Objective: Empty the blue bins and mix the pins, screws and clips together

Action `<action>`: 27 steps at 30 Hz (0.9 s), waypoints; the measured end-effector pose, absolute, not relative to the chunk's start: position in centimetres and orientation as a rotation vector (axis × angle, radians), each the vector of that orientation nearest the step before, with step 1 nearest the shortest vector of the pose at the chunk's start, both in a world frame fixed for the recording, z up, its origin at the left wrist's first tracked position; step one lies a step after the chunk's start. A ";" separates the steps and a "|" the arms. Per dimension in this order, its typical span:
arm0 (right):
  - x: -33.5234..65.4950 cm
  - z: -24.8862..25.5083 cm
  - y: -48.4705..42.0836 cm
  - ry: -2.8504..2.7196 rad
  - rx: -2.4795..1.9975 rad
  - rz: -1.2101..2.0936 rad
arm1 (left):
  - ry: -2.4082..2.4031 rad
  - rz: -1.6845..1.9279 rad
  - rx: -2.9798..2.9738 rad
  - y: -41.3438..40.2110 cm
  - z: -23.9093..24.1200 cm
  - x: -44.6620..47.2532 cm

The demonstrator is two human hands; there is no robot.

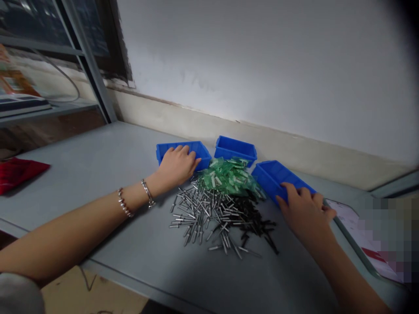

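Three blue plastic bins stand in an arc on the grey table (108, 165) by the wall. My left hand (176, 165) grips the near edge of the left bin (199, 150), fingers curled over its rim. My right hand (304, 209) holds the near end of the right bin (271, 174) the same way. The middle bin (235, 150) stands untouched between them. In front of the bins lies a mixed heap: green pieces (229, 176) at the back, silver rivets (196, 213) on the left, black pieces (255, 218) on the right. Two bracelets circle my left wrist.
A red cloth (16, 172) lies at the table's far left. A metal shelf frame (88, 61) rises at the back left with items on it. Papers (353, 226) lie at the right edge. The white wall runs behind the bins.
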State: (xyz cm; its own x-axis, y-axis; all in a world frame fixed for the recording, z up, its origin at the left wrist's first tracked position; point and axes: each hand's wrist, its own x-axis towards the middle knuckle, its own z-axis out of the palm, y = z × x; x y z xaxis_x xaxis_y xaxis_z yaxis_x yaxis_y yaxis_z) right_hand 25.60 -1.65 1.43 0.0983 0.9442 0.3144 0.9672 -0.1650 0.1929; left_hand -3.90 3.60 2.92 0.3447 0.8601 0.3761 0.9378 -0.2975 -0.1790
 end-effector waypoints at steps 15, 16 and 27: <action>20.4 1.4 -5.3 -2.724 -1.290 0.143 | -0.475 -0.473 -2.947 -5.1 2.1 1.3; 20.3 1.2 -5.3 -2.727 -1.293 0.142 | -0.485 -0.458 -2.959 -5.0 1.7 1.4; 20.2 0.4 -5.3 -2.760 -1.205 -0.072 | -0.772 -0.444 -3.063 -3.5 0.6 1.3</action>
State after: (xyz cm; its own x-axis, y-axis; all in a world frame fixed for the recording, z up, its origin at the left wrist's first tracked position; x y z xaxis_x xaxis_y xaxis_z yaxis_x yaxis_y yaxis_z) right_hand 20.21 -5.27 0.45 -0.6729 0.7268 0.1374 0.7330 0.6802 -0.0082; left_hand 1.32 -3.50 0.58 0.8441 0.4714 0.2556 0.4580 -0.8817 0.1138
